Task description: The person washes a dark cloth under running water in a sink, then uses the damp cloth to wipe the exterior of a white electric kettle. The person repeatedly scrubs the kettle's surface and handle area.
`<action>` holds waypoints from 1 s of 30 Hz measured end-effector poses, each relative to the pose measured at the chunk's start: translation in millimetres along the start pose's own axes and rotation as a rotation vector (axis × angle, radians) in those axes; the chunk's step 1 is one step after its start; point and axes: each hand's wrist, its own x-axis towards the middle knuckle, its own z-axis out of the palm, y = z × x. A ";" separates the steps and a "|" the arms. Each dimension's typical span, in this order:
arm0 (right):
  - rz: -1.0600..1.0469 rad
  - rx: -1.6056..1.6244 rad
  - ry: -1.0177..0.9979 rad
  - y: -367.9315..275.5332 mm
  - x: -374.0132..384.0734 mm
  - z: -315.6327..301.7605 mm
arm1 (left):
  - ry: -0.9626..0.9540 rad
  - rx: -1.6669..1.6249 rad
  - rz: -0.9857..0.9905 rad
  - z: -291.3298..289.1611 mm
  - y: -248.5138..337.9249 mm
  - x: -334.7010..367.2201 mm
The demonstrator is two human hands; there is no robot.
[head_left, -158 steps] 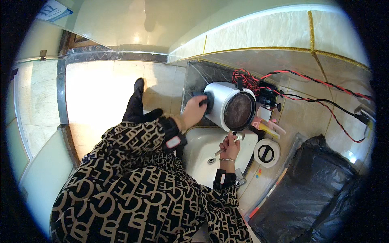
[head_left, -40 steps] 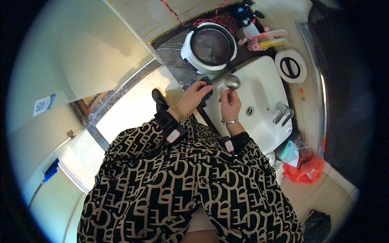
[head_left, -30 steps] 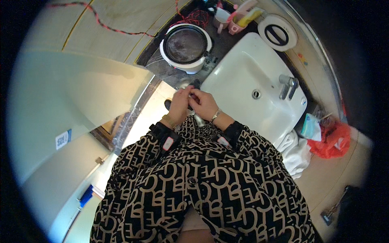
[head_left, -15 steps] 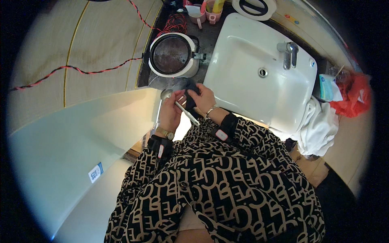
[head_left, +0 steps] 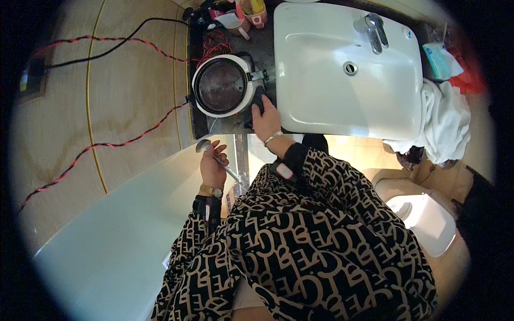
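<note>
Beige tiled wall [head_left: 134,91] with gold grout lines fills the left, twisted red-and-black cable [head_left: 96,145] running across it. Dark marble-look counter [head_left: 230,125] along the far side carries a big rectangular white ceramic sink [head_left: 321,101], chrome tap [head_left: 377,33] at its far edge. Crumpled white fabric towel [head_left: 447,123] bunched at the sink's right end. Main item: round white rice-cooker-type appliance [head_left: 249,96], dark circular top facing up, on the counter just left of the sink. Right hand [head_left: 266,119] is at its near right side, gripping a small dark cloth-like pad [head_left: 258,99] against or right beside the white shell; can't tell how hard it presses. Left hand [head_left: 214,165] is apart from the appliance, near side of the counter edge, fingers curled around a long-handled silver metal spoon [head_left: 203,145], bowl toward far left. Step in hand, my read: wiping the appliance's outer shell. Next move would call for keeping the pad flat along the curve, spoon held clear.
</note>
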 end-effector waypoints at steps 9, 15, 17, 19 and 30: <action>-0.087 0.017 0.135 -6.1 -6.0 4.9 | 0.090 0.057 0.062 18.2 67.0 52.0; -0.018 -0.023 0.114 11.1 2.3 6.1 | 0.036 0.140 0.070 36.3 75.4 75.8; -0.099 -0.026 0.154 0.3 2.9 -1.0 | 0.014 0.168 0.064 32.2 74.5 82.4; -0.120 0.081 0.143 -15.6 -4.0 -6.5 | -0.011 0.166 0.064 31.1 73.5 82.4; 0.074 0.550 -0.114 -9.1 -8.2 -12.1 | 0.003 0.254 0.061 24.7 83.7 81.5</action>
